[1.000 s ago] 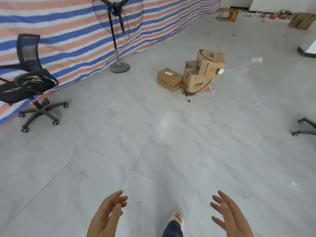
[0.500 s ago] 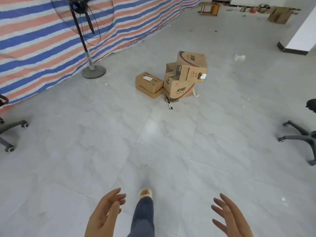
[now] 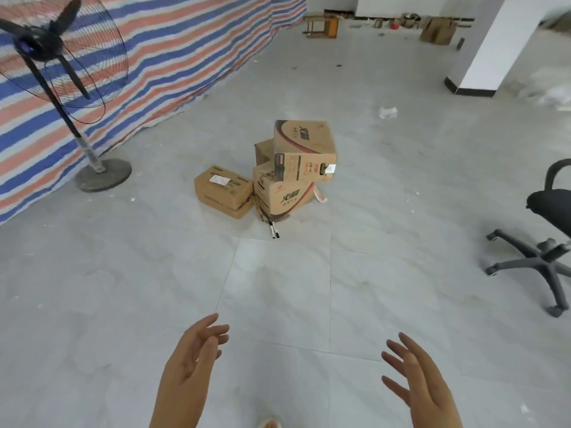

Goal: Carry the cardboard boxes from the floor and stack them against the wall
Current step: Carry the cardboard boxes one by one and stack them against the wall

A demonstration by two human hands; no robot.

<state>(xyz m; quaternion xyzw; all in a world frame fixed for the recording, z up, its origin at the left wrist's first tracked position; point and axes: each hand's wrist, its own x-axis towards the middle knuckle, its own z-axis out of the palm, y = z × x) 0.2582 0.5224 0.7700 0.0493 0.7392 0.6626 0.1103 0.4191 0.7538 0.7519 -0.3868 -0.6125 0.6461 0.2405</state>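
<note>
The cardboard boxes sit in a small cluster on the tiled floor (image 3: pixel 278 288), just right of the pedestal fan (image 3: pixel 61 88) and well apart from both hands. A printed top box (image 3: pixel 304 149) rests tilted on a larger lower box (image 3: pixel 282 196), overhanging it on the side away from the fan; it looks likely to slide if the lower one is moved first. A flat labelled box (image 3: pixel 222 193) lies touching the lower box on the fan side. Corrugated card is stiff but its faces dent, so the bottom edges or opposite sides seem the safest hold; weight cannot be told. Two markers (image 3: pixel 274 230) lie at the stack's near corner. The left hand (image 3: pixel 188 369) and right hand (image 3: pixel 417 387) are held out low, fingers (image 3: pixel 394 353) spread and released, grasping nothing. Behind the fan hangs a striped tarpaulin (image 3: pixel 173 57); far from the fan stand an office chair (image 3: pixel 543 242) and a white pillar (image 3: pixel 494 44)
</note>
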